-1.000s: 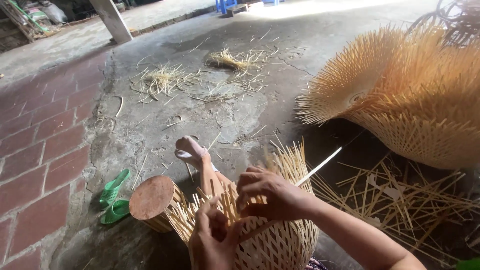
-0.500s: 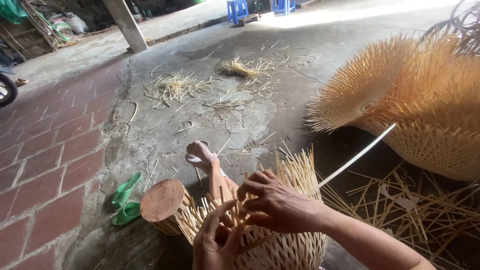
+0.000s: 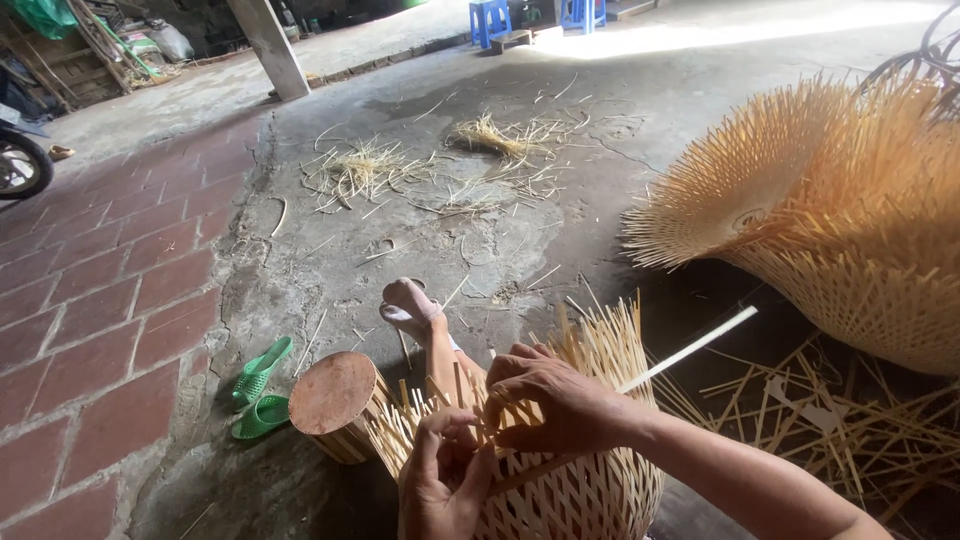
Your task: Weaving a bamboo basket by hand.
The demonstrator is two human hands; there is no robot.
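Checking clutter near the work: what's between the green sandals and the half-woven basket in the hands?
In the head view, a round wooden block stands between the green sandals and the half-woven basket, touching the basket's loose strips.

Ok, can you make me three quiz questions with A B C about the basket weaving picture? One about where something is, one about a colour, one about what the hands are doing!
1. Where are the sandals?
A. On the floor left of the wooden block
B. On the blue stool
C. Inside the basket

2. What colour are the sandals?
A. Red
B. Green
C. Black

3. What are the left hand and right hand doing?
A. Resting on the floor
B. Holding a sandal
C. Gripping strips on the half-woven basket

Answers: 1 A, they lie beside the block; 2 B, both are bright green; 3 C, both hands' fingers close on the bamboo strips.
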